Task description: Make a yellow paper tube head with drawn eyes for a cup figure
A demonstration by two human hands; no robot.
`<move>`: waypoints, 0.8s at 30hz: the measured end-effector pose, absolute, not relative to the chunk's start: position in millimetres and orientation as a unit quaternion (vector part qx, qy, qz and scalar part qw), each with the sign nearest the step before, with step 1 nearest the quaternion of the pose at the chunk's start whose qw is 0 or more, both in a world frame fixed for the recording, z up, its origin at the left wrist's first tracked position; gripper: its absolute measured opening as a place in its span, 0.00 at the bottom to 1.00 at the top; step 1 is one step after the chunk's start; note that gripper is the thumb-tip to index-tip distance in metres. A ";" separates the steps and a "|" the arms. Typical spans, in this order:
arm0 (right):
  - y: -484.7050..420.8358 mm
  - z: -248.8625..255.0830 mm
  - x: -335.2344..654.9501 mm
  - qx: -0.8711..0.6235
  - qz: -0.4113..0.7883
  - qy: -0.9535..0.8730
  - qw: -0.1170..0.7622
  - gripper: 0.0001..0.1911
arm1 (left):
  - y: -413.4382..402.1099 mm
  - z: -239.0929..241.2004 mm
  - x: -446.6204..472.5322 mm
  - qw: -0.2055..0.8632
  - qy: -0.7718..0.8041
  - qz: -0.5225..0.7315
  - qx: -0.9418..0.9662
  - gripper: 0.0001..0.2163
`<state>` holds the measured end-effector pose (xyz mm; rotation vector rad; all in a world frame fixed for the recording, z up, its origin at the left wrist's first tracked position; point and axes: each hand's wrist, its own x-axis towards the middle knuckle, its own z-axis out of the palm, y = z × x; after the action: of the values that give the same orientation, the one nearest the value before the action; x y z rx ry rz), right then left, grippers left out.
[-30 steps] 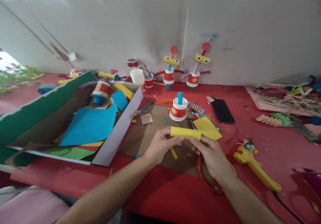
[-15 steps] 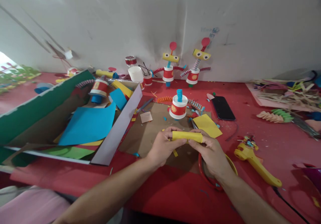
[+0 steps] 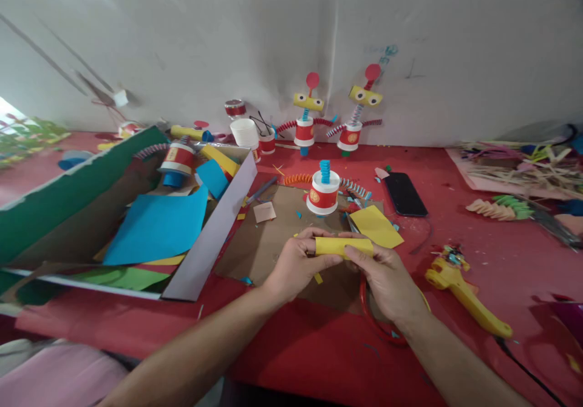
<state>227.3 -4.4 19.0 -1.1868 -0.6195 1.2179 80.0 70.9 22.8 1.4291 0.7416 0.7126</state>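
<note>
A yellow paper roll (image 3: 344, 246), lying level, is pinched at its ends by the left hand (image 3: 294, 264) and right hand (image 3: 387, 276) above the table (image 3: 455, 243); fingers hide both ends.

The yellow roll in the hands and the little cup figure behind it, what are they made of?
The yellow roll, held by the left hand and right hand, looks like thin matte craft paper: it curls into a tube. The cup figure seems to be a white paper cup with a red printed band; its blue neck looks like zigzag-folded paper.
</note>
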 end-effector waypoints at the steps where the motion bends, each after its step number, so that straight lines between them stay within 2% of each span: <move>1: -4.9 18.5 227.1 -0.507 0.536 -0.265 0.622 0.13 | 70.8 22.0 80.2 0.628 0.321 0.313 0.636 0.05; 6: -5.1 18.8 229.0 -0.480 0.566 -0.240 0.626 0.12 | 72.1 22.9 79.7 0.605 0.311 0.323 0.658 0.03; 13: -2.4 18.7 230.0 -0.501 0.527 -0.259 0.636 0.10 | 75.0 28.9 76.9 0.577 0.309 0.320 0.685 0.03; 18: -3.0 15.4 231.6 -0.523 0.541 -0.251 0.609 0.14 | 75.3 23.3 76.6 0.649 0.328 0.339 0.597 0.06; 24: -4.8 17.7 231.6 -0.596 0.454 -0.362 0.555 0.15 | 74.5 25.4 77.8 0.749 0.324 0.322 0.479 0.08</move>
<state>231.6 -4.8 17.7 -1.4075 -0.8546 1.0720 77.8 74.5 25.4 1.0474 0.7090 0.7044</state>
